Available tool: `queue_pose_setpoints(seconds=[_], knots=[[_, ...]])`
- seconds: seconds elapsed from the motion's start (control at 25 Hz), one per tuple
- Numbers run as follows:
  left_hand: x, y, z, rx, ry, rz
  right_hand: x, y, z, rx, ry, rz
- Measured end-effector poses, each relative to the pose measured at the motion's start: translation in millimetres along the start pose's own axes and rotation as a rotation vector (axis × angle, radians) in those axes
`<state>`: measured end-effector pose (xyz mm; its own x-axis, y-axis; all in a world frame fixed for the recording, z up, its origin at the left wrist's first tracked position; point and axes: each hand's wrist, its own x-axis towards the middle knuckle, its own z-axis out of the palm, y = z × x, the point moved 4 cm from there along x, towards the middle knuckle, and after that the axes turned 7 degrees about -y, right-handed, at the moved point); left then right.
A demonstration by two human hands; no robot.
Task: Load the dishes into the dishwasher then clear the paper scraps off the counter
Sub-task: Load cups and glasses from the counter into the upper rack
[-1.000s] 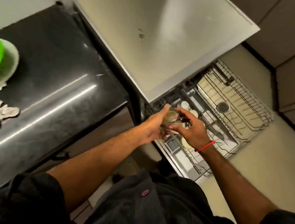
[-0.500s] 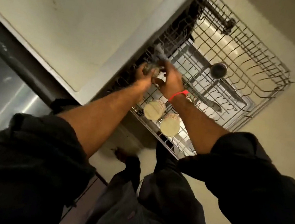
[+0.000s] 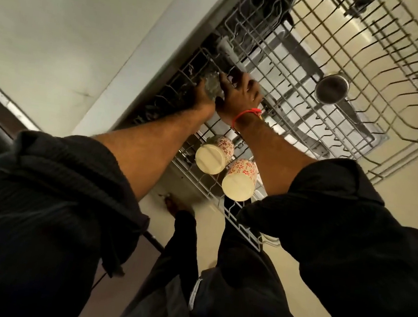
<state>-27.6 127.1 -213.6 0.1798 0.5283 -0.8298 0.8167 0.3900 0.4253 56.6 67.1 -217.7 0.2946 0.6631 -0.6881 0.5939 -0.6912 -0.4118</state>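
A clear drinking glass (image 3: 212, 84) sits low among the tines at the left side of the pulled-out wire dishwasher rack (image 3: 383, 81). My left hand (image 3: 201, 95) grips it from the left. My right hand (image 3: 240, 95), a red thread around its wrist, holds it from the right with fingers curled over it. Much of the glass is hidden between the two hands. Two cream cups with a red pattern (image 3: 214, 155) (image 3: 240, 179) stand upside down in the rack, nearer to me. A small steel cup (image 3: 331, 89) sits further right in the rack.
The pale counter top (image 3: 68, 38) overhangs the rack on the left. Below the rack the open dishwasher door (image 3: 301, 72) shows through the wires. Beige floor (image 3: 407, 194) lies to the right. My dark sleeves and clothing fill the bottom of the view.
My head has dropped closer to the rack, so the black counter with paper scraps has left the view. Both hands have carried the glass down into the rack's left side.
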Motion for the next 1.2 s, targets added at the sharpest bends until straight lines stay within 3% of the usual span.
queue_pose_setpoints(seconds=[0.2, 0.48, 0.64, 0.84, 1.04, 1.2], knots=[[-19.3, 8.9, -8.3, 0.141, -0.062, -0.010, -4.2, 6.7, -16.4, -0.049, -0.055, 0.005], [-89.9, -8.2, -34.6, 0.047, -0.007, 0.053, -52.3, 8.6, -43.0, 0.196, 0.281, -0.079], [-140.5, -35.7, -57.3, 0.115, -0.058, 0.140, -102.5, -13.2, -26.9, 0.333, 0.241, -0.214], [-218.8, -87.9, -117.5, 0.146, 0.112, 0.463, -186.9, -96.2, -1.9, 0.249, 0.226, -0.582], [-280.6, -186.4, -199.6, -0.043, 0.299, 0.580, -260.8, -218.5, 38.5, 0.270, 0.276, -0.865], [-320.5, -274.5, -271.1, -0.254, 0.498, 0.594, -298.0, -323.2, 96.6, 0.213, 0.181, -1.030]])
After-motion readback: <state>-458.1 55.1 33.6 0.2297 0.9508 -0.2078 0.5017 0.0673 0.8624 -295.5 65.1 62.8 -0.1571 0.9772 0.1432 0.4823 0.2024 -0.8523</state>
